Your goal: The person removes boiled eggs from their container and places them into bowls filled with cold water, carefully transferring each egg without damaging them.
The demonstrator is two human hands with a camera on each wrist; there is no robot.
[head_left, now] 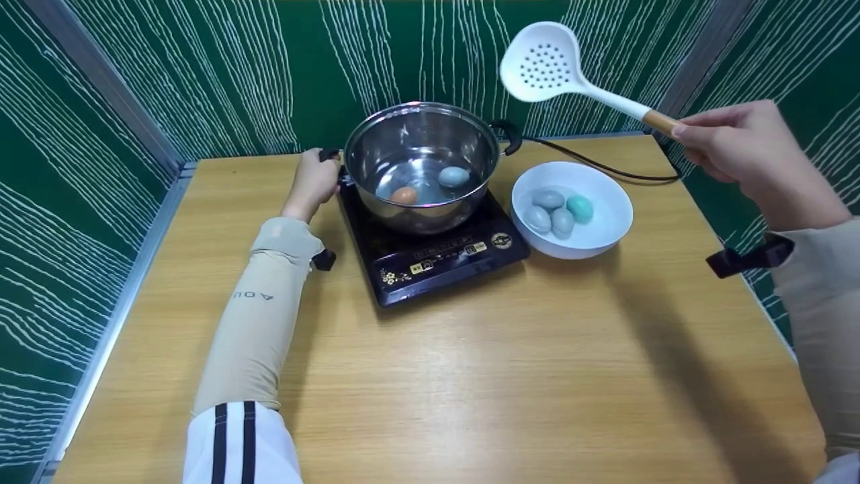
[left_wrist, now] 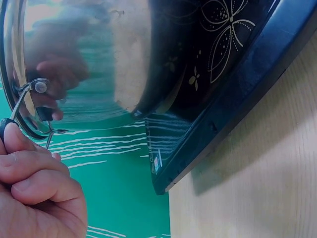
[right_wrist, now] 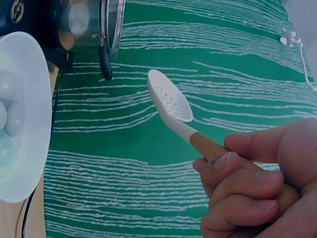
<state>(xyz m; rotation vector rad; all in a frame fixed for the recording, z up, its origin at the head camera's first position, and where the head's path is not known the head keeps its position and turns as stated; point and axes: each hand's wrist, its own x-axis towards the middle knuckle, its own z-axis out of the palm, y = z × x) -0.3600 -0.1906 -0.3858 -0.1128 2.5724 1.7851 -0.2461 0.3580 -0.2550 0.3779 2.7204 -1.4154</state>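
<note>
Skimmer (head_left: 578,82) is held in the right grip (head_left: 746,144), pot handle (head_left: 329,154) in the left grip (head_left: 313,180).

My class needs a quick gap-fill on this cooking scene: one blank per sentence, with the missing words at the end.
1. The left hand grips a ____ handle of the steel pot.
2. The right hand holds a slotted spoon whose head is ____.
3. The bowl contains ____ eggs.
4. In the pot, ____ eggs are visible.

Missing words: black; white; four; two.
</note>
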